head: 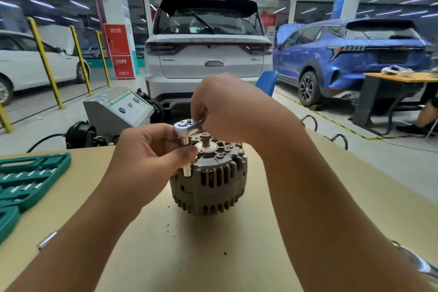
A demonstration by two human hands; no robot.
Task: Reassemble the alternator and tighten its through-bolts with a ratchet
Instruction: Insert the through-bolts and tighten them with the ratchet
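Grey ribbed cast-metal alternator (208,180) is sitting shaft-up near the middle of the pale tan worktable (237,256), presumably so that its through-bolts are facing me and the housing is staying steady under turning force. I am watching the polished chrome ratchet (187,127) standing over the near-left edge of the alternator's top face, with a short silver socket and extension (186,156) running down from its head towards what I take to be a bolt seat; the bolt itself is hidden. My left hand (151,152) is pinching that socket stem between thumb and fingers, which I judge is keeping it upright and seated. My right hand (227,106) is wrapping its curled fingers round the ratchet's handle from behind, ready to swing it. Green moulded plastic socket case (28,180) is lying open at the table's left edge, within reach for swapping sizes. A loose chrome tool (417,263) is lying at the right edge.
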